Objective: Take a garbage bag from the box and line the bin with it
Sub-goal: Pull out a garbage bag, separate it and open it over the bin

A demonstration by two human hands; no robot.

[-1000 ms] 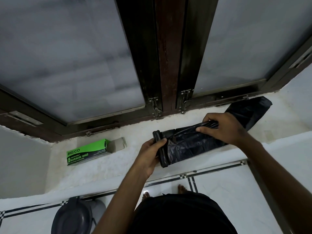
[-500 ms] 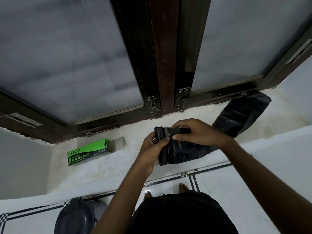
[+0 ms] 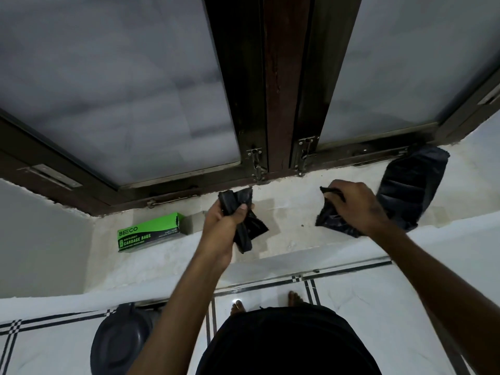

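Observation:
My left hand (image 3: 227, 223) grips a black roll of garbage bags (image 3: 244, 231) above the white window sill (image 3: 284, 228). My right hand (image 3: 354, 207) holds one end of a separate black garbage bag (image 3: 411, 188), which stretches flat over the sill toward the right. A gap of bare sill lies between roll and bag. The green garbage bag box (image 3: 148, 235) lies on the sill to the left, its right end open. The dark grey bin (image 3: 121, 342) stands on the floor at lower left, below the sill, its lid closed.
A dark wooden window frame (image 3: 281, 104) with frosted panes and metal latches rises right behind the sill. White floor tiles with black lines lie below. My bare feet (image 3: 266, 303) and dark clothing are at the bottom centre.
The bag has come apart from the roll. My left hand stayed with the roll and my right hand pulled the loose bag to the right, leaving a gap.

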